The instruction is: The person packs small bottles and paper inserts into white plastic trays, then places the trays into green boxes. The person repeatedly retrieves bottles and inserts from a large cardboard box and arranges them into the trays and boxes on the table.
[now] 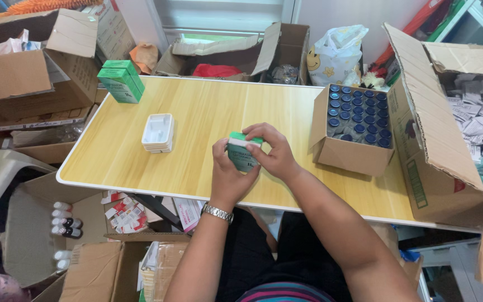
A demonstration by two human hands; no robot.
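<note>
Both my hands hold a small green and white carton (241, 155) just above the near part of the wooden table (197, 112). My left hand (226, 176), with a metal watch on its wrist, grips the carton's left side and bottom. My right hand (275, 150) wraps over its top and right side, fingers at the top flap. A stack of white plastic trays (158, 132) lies on the table to the left. A stack of green cartons (121, 81) stands at the table's far left corner.
A cardboard box of dark blue-capped vials (356, 120) sits on the table's right side. A large open box with folded paper leaflets (476, 117) stands at the right. More cardboard boxes surround the table, and one at lower left holds bottles (65, 222).
</note>
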